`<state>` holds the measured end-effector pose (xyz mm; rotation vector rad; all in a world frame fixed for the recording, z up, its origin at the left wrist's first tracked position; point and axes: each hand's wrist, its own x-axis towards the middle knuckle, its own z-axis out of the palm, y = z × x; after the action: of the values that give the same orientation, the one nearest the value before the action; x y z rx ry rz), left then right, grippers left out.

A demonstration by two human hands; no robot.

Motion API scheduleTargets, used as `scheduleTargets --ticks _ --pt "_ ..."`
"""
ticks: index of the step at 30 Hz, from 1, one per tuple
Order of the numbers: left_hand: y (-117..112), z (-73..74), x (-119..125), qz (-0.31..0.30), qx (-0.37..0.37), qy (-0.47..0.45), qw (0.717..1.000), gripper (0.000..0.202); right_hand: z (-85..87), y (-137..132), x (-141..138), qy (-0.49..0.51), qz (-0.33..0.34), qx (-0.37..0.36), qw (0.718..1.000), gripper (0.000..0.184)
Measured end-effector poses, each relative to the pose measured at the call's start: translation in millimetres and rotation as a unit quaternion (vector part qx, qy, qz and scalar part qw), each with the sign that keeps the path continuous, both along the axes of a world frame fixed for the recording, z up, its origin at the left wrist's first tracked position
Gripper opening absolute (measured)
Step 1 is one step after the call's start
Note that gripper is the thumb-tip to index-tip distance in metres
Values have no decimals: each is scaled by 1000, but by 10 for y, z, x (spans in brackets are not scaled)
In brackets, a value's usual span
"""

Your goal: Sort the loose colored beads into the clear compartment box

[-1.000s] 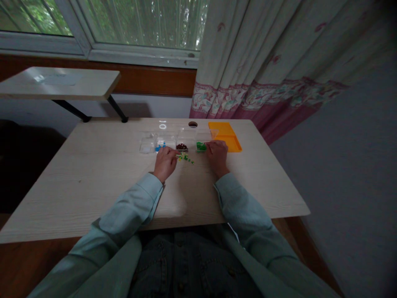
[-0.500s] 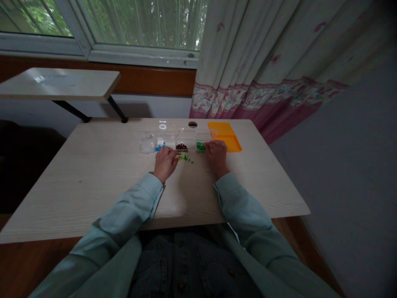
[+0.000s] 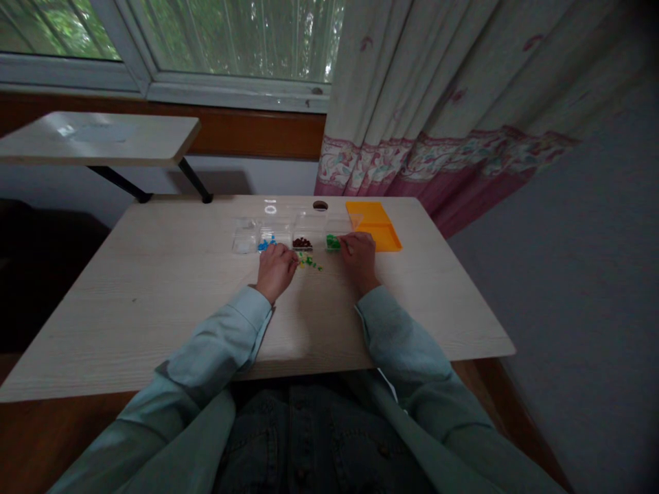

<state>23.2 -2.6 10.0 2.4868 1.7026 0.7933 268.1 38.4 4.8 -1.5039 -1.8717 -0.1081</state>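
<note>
Held the fingers [image 3: 290, 254] of the left hand [image 3: 275, 273] curled in, with the tips almost together, right at the left end of a small scatter of green and yellow pieces [image 3: 309, 261]; could not tell from the head view whether with one pinched between. Had the right hand [image 3: 360, 262] bent low at the front of the clear compartment box [image 3: 278, 232], with its fingertips drawn close together beside the green pieces [image 3: 333, 242]; could not tell there either whether with anything gripped.

Saw the scatter lying on the desk [image 3: 169, 295] between both hands, closer to the far edge than to the near one, just in front of the box. Counted off inside that box, from left to right, blue pieces [image 3: 266, 244], dark red-brown pieces [image 3: 302, 244] and then the green.

Noted the orange tray [image 3: 384, 230] just behind the right hand, near the desk's far right corner, and a round hole [image 3: 320, 205] at the far edge. Saw a raised shelf [image 3: 159, 137] on black legs by the far left corner, a window [image 3: 241, 38] beyond, and a curtain [image 3: 360, 89] hanging past the far edge, towards the right. Had both pale green sleeves [image 3: 231, 322] across the near edge.
</note>
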Motion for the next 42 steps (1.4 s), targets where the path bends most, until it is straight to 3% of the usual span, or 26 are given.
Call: scheduleTargets --ticks 5,11,22,31,42 --pt "5 -24 2 -4 19 -16 1000 18 -5 2 -3 3 6 3 1000 29" --pt "69 -76 -35 -1 51 -101 994 18 -1 -50 -93 7 32 18 999 27" --pt "85 -102 -24 -79 43 -233 968 19 21 -318 -596 -30 205 53 977 22" --pt "78 -79 -8 -117 -5 -313 943 31 2 -365 -655 -22 204 75 976 18" --pt "47 -59 1 -98 -3 -302 948 31 5 -396 -650 -21 208 43 977 20"
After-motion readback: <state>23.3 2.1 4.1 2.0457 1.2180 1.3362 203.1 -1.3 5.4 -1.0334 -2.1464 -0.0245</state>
